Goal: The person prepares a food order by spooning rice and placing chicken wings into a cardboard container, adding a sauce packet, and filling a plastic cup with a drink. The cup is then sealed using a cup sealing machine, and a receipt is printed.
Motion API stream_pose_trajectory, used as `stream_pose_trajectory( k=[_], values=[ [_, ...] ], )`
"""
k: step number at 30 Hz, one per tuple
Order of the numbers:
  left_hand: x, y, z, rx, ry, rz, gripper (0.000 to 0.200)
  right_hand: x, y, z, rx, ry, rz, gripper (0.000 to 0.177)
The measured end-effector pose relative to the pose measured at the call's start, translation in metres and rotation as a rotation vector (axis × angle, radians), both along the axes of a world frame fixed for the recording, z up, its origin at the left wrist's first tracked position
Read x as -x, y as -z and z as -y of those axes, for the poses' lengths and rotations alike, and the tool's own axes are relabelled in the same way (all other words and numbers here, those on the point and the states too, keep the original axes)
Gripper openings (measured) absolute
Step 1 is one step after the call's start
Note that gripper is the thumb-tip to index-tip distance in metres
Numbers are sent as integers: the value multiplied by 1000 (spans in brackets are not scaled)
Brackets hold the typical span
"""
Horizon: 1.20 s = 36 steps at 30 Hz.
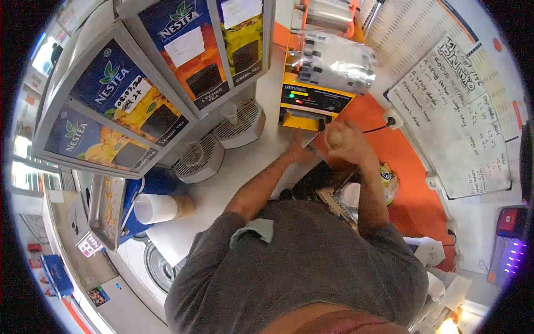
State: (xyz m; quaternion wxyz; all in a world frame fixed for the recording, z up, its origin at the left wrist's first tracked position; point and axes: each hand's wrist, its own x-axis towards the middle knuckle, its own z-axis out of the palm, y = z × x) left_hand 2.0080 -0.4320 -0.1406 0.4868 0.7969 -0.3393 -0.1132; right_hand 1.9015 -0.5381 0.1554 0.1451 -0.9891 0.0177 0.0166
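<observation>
My right hand (353,146) is wrapped round a cup (334,138) with a pale brown top, just in front of the yellow and black sealing machine (317,99). Close by on its left, my left hand (300,149) is near the machine's lower front edge and its yellow tray (303,120). The fingers of my left hand are too small and blurred to tell whether they hold something. A green and a red light glow on the machine's front, and a roll of film (334,60) sits on top.
Tea dispensers (183,111) stand at the upper left over drip trays (239,125). Stacked cups (161,209) lie on the white counter (214,195). A metal tray (105,211) is further left. A whiteboard (453,114) and a cable plug (392,120) are at the right.
</observation>
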Motion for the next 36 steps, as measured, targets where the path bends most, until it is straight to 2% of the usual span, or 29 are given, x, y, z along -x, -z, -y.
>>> stream_pose_trajectory(
  k=[1,3,4,6,7,9,12,14,15,17,21,24,26,27,29,30,32,33,35,36],
  values=[
    [-13,-15,14,7,3,5,85,4,-12,4,-31,87,-10,60],
    [-33,-40,37,892,204,-1418,62,13,-19,13,-62,183,-20,62],
    [-39,-20,46,890,210,-1421,62,15,-19,19,-93,218,26,64],
    [-44,16,57,961,204,-1481,48,18,-19,24,-120,252,69,67],
    [-32,4,51,970,205,-1482,48,16,-17,27,-136,179,119,70],
    [17,-40,11,837,-20,-1349,42,10,-15,29,-155,97,164,72],
    [60,-42,-36,734,-136,-1419,42,-4,-9,15,-308,127,112,73],
    [77,-39,-65,760,61,-1497,47,-15,-3,3,-351,140,63,72],
    [78,-42,-72,760,48,-1499,47,-21,5,0,-358,135,55,72],
    [77,-48,-82,730,123,-1543,50,-36,34,-3,-321,15,234,70],
    [75,-64,-86,598,119,-1437,52,-61,83,-9,-269,-14,251,68],
    [79,-80,-95,584,190,-1400,56,-68,107,-15,-264,10,246,69],
    [76,-87,-98,578,253,-1410,55,-67,118,-19,-149,106,196,70],
    [76,-88,-98,576,249,-1406,55,-65,123,-21,-153,104,199,70],
    [78,-90,-94,617,191,-1474,52,-60,131,-23,55,90,425,69],
    [77,-91,-91,613,193,-1471,52,-57,126,-23,53,93,429,69],
    [71,-93,-80,638,111,-1434,48,-48,115,-20,-104,129,526,62],
    [67,-100,-73,631,120,-1430,48,-40,116,-16,-103,137,534,62],
    [54,-118,-53,653,-1,-1535,43,-20,125,-1,-259,263,577,46],
    [44,-103,-39,648,8,-1530,43,-8,128,7,-257,268,585,46]
  ],
)
